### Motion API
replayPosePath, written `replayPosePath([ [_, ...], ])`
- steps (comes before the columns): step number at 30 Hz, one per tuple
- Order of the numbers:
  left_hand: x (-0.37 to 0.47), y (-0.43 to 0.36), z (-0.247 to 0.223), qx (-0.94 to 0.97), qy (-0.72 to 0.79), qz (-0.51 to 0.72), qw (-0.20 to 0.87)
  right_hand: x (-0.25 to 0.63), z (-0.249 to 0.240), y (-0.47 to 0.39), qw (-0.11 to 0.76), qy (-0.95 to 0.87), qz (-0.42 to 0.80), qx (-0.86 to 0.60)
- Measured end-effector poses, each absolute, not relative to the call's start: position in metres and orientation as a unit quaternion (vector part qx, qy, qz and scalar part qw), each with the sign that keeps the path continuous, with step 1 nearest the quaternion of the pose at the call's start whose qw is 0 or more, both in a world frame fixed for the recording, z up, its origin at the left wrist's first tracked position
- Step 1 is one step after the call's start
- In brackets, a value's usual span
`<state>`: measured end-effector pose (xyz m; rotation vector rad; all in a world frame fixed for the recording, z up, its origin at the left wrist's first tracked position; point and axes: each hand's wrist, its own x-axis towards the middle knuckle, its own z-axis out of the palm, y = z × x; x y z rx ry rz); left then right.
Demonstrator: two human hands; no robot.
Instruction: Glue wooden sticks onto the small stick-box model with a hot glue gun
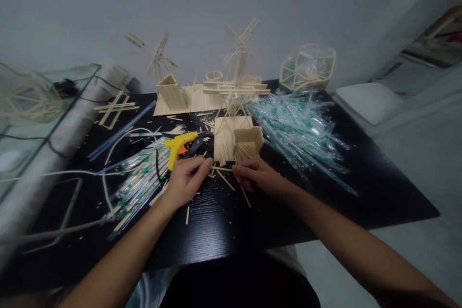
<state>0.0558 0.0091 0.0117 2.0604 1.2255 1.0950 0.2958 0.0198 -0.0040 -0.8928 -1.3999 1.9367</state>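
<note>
Just below the frame's centre, the left hand and right hand pinch a stick between their fingers, above the counter; light, even pressure should avoid snapping it.

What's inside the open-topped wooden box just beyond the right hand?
Inside the box are many thin wooden sticks. They hide the floor under them, and the right hand covers part of the near side, so whatever lies there cannot be seen.
</note>
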Motion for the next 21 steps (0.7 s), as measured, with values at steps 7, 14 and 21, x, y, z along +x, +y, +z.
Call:
replayPosePath([
  [7, 0.049, 0.013, 0.013, 0.709, 0.486, 0.452, 0.238, 0.293, -0.010, 0.021, 0.352, -0.484, 0.733, -0.324],
  [14, 0.053, 0.010, 0.014, 0.710, 0.471, 0.459, 0.249, 0.289, -0.002, 0.018, 0.364, -0.481, 0.722, -0.339],
  [21, 0.053, 0.009, 0.012, 0.698, 0.471, 0.479, 0.250, 0.290, -0.005, 0.017, 0.407, -0.476, 0.692, -0.358],
])
